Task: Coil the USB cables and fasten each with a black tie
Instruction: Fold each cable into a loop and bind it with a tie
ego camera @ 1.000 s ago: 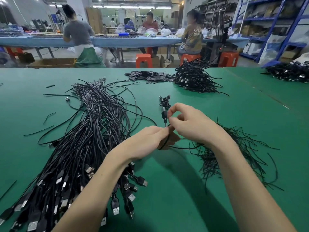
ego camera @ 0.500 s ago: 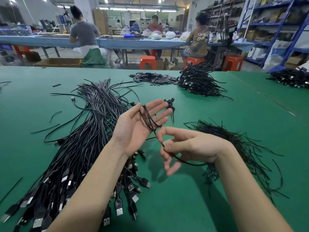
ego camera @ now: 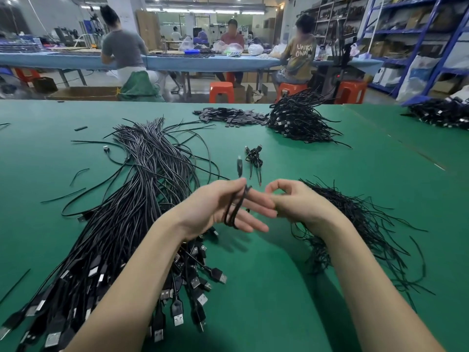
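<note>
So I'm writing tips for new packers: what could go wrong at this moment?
1. The cable is only looped over the left hand's fingers, its plug end sticking up free, so the coil could spring loose.
2. The right hand works beside the tie pile, where its loose strands could snag.

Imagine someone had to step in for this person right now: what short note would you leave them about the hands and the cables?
Left hand: palm up, fingers straight, a USB cable looped around them, thumb pressing it; one plug sticks up above the hand.
Right hand: fingers curled beside the left fingertips; whether it pinches the cable's end is hidden.
Loose cables: big pile on the left of the green table.
Black ties: heap on the right, under the right wrist.
Done: one tied coil lies just ahead; a finished pile sits farther back.
Left: finish this coil, tie it, then work through the loose pile.
</note>
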